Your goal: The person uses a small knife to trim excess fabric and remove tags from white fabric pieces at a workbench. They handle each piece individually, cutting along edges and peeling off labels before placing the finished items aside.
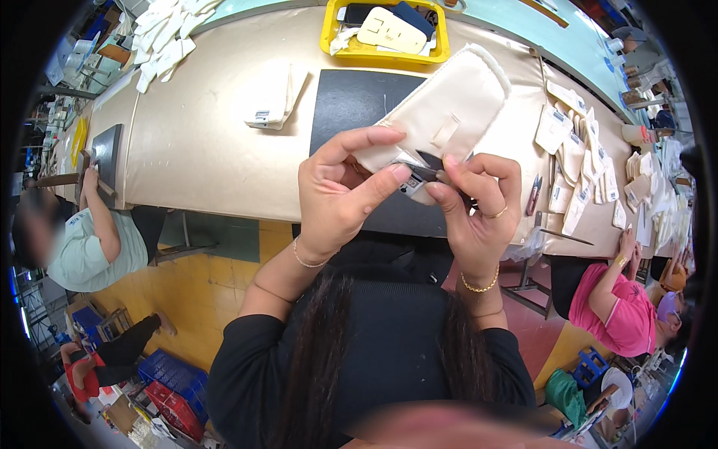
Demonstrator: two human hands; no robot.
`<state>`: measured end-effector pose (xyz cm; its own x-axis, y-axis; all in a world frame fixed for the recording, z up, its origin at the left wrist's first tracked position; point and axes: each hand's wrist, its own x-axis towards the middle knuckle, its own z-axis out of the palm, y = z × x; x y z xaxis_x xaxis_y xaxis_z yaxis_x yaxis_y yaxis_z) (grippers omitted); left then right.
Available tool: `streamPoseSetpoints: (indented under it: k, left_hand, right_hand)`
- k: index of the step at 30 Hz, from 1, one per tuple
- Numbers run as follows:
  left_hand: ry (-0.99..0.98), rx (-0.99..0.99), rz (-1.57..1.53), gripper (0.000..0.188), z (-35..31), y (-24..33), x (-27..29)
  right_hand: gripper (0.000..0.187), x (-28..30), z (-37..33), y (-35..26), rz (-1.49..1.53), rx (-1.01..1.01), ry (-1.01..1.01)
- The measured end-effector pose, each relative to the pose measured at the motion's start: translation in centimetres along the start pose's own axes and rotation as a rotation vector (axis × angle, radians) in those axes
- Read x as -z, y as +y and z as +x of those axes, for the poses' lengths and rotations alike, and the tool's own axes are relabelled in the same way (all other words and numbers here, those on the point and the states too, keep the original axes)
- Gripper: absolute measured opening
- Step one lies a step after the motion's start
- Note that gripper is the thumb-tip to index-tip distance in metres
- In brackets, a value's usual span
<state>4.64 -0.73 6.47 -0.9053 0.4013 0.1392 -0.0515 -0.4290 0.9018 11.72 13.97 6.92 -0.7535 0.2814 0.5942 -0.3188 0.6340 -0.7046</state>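
Between both hands is a cream padded fabric piece [460,93] with a rounded far end, stitched edging and a small sewn strip on its face. My left hand [335,179] grips its near end, with the thumb by a small printed label [412,182]. My right hand [482,196] is closed on small dark thread snips [428,166], whose blades lie against the fabric beside the label. The fingers hide the snips' handles. Under the hands lies a black mat [344,112] on the table.
A short stack of cream pieces [275,105] lies left of the mat. Many more cream pieces [576,153] are heaped at right, near another pair of snips [534,196]. A yellow bin [329,37] stands beyond the mat. Co-workers sit at left [101,247] and right [613,310].
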Motion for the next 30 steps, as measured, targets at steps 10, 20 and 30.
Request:
streamPoseSetpoints:
  k: [10, 20, 30]
  left_hand:
    - [0.000, 0.094, -0.074, 0.035, 0.1, 0.2, 0.0]
    - [0.021, 0.098, -0.110, 0.036, 0.1, -0.2, -0.2]
    - [0.022, 0.020, -0.015, 0.037, 0.2, -0.2, -0.1]
  right_hand:
    - [0.029, 0.0, -0.1, -0.1, -0.063, 0.074, 0.017]
    - [0.022, 0.2, -0.4, 0.4, -0.048, 0.010, 0.029]
    - [0.024, 0.4, -0.5, 0.7, 0.058, -0.076, 0.063]
